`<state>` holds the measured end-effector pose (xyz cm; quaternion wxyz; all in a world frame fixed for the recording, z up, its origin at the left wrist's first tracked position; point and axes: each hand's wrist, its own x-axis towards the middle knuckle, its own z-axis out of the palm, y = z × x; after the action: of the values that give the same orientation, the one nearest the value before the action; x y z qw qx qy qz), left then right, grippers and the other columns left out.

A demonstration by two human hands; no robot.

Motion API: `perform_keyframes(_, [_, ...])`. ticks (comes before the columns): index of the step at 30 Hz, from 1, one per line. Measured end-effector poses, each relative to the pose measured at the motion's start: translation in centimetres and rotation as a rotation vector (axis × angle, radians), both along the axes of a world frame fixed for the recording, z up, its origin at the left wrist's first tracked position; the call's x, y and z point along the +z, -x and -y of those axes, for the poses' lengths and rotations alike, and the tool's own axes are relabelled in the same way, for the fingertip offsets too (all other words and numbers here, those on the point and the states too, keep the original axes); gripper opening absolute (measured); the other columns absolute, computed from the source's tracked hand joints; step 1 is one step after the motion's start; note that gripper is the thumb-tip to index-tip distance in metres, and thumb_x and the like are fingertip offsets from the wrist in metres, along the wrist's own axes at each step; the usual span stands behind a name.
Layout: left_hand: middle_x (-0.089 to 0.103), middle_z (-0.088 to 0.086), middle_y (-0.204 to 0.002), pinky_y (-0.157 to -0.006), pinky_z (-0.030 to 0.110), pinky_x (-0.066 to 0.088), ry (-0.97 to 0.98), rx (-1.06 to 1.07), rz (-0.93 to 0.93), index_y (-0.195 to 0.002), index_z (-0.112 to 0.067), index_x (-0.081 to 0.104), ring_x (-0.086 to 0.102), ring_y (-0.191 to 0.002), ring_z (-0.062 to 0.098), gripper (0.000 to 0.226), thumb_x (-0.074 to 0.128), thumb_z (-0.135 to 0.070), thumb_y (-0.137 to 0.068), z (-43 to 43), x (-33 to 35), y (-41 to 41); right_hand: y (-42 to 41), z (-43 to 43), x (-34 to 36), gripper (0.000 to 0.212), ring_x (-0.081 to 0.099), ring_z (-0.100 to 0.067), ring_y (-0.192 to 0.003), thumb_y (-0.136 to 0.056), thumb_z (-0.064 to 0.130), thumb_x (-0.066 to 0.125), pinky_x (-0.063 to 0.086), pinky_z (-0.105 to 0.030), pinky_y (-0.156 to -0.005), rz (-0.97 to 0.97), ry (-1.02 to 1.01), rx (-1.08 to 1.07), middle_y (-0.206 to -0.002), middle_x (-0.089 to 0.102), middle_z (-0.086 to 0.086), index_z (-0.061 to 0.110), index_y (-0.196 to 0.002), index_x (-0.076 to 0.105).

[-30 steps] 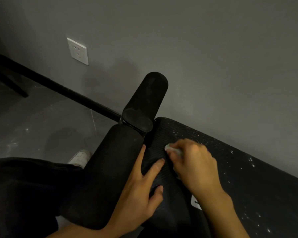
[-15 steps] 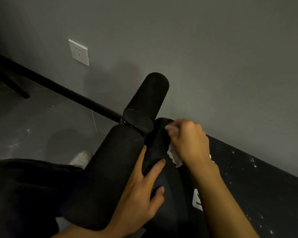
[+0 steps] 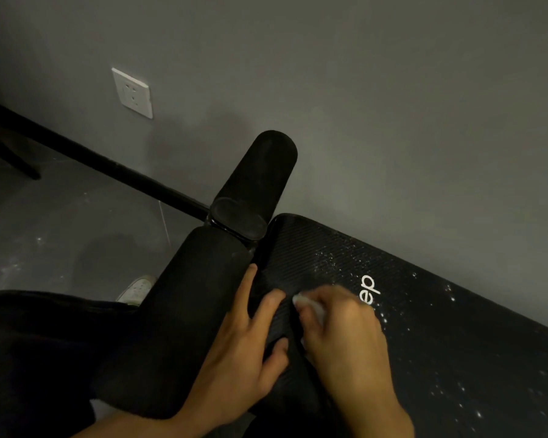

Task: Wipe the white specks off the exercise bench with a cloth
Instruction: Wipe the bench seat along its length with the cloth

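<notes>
The black ribbed exercise bench pad [image 3: 456,343] runs from the centre to the lower right, with white lettering on it. White specks [image 3: 339,260] dot it near the lettering and further right. My right hand [image 3: 342,330] presses a small white cloth [image 3: 310,306] onto the pad's near end; most of the cloth is hidden under the fingers. My left hand [image 3: 244,349] lies flat with spread fingers, across the pad's edge and the foam roller [image 3: 184,311] beside it.
A second black foam roller [image 3: 257,181] points up toward the grey wall [image 3: 393,105]. A white wall socket [image 3: 133,93] sits at upper left above a black skirting board [image 3: 108,165]. A white shoe [image 3: 138,289] rests on the dusty grey floor [image 3: 60,232].
My right hand has drawn the cloth back from the pad's far end toward me. The lettering on the pad has come into sight. My left hand stays in place.
</notes>
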<state>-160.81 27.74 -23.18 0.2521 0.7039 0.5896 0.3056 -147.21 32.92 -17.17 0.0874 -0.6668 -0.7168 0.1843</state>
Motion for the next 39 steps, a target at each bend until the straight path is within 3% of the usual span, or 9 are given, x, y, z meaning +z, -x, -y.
perform_keyframes(4, [0.018,0.016,-0.166,-0.101,0.004,0.006,0.017,0.039,-0.033,-0.143,-0.031,0.044,0.006,-0.141,-0.001,0.053,0.051,-0.045,-0.092,-0.2,-0.1,0.2,1.0,0.0,-0.4,0.021,0.066,-0.012,-0.093,-0.102,0.043,0.05,0.051,-0.03,-0.075,0.045,-0.085,0.003,-0.109,0.061,0.013,0.032,-0.114,0.063])
perform_keyframes(9, [0.007,0.015,-0.168,-0.096,-0.006,-0.005,-0.034,0.038,-0.022,-0.148,-0.027,0.043,0.001,-0.142,0.001,0.051,0.054,-0.037,-0.099,-0.2,-0.5,0.1,0.1,4.2,0.3,0.032,0.058,-0.007,-0.114,-0.099,0.059,0.04,0.045,-0.029,-0.088,0.157,0.134,0.015,-0.128,0.048,0.018,0.046,-0.128,0.046])
perform_keyframes(13, [0.034,0.026,-0.157,-0.108,-0.001,-0.008,0.036,0.033,-0.01,-0.136,-0.018,0.058,0.027,-0.137,0.021,0.048,0.045,-0.036,-0.094,-0.1,0.3,0.5,0.1,1.4,-0.3,0.02,0.064,-0.011,-0.093,-0.101,0.047,0.05,0.046,-0.028,-0.073,0.124,-0.026,0.002,-0.108,0.06,0.012,0.032,-0.11,0.06])
perform_keyframes(16, [0.035,0.027,-0.156,-0.109,-0.001,-0.007,0.019,0.029,0.006,-0.137,-0.016,0.058,0.026,-0.139,0.022,0.05,0.044,-0.036,-0.093,0.1,0.2,0.5,0.5,-0.8,-1.0,0.018,0.065,-0.014,-0.084,-0.1,0.039,0.056,0.05,-0.03,-0.068,0.062,-0.181,0.003,-0.105,0.063,0.008,0.025,-0.106,0.066])
perform_keyframes(19, [0.036,0.029,-0.155,-0.109,0.0,-0.006,0.004,0.027,0.0,-0.136,-0.014,0.059,0.027,-0.138,0.025,0.049,0.043,-0.034,-0.094,0.0,0.3,0.6,-0.2,1.3,-1.7,0.014,0.066,-0.013,-0.079,-0.099,0.042,0.056,0.051,-0.031,-0.064,0.022,-0.197,0.062,-0.099,0.063,0.012,0.032,-0.106,0.064])
perform_keyframes(23, [0.039,0.031,-0.151,-0.109,-0.001,-0.001,-0.039,0.038,-0.002,-0.132,-0.012,0.062,0.033,-0.132,0.024,0.041,0.042,-0.026,-0.099,-0.2,0.2,0.6,-1.5,7.4,-2.6,0.023,0.06,-0.008,-0.053,-0.081,0.05,0.06,0.04,-0.025,-0.038,0.063,-0.219,0.08,-0.079,0.06,0.012,0.035,-0.094,0.05])
perform_keyframes(27, [0.039,0.03,-0.151,-0.108,-0.002,0.002,-0.058,0.045,0.021,-0.131,-0.012,0.062,0.031,-0.136,0.022,0.035,0.051,-0.015,-0.098,-0.3,-0.1,0.6,-2.4,9.3,-3.4,0.024,0.059,-0.006,-0.053,-0.073,0.056,0.053,0.036,-0.018,-0.037,0.007,-0.254,0.037,-0.098,0.057,0.016,0.041,-0.091,0.056])
perform_keyframes(32, [0.039,0.029,-0.151,-0.111,0.001,-0.004,-0.057,0.034,-0.039,-0.133,-0.013,0.06,0.027,-0.14,0.027,0.039,0.043,-0.023,-0.099,-0.3,0.1,0.6,-2.0,6.5,-3.5,0.022,0.061,-0.012,-0.048,-0.079,0.054,0.058,0.044,-0.031,-0.036,0.062,-0.318,0.022,-0.081,0.062,0.014,0.037,-0.093,0.054])
perform_keyframes(39, [0.038,0.03,-0.152,-0.111,0.001,-0.006,-0.023,0.033,-0.048,-0.132,-0.013,0.06,0.027,-0.14,0.028,0.038,0.046,-0.023,-0.099,-0.3,0.2,0.6,-2.9,9.9,-3.9,0.025,0.06,-0.008,-0.064,-0.072,0.053,0.056,0.04,-0.02,-0.041,-0.012,-0.311,0.008,-0.087,0.065,0.018,0.042,-0.094,0.058])
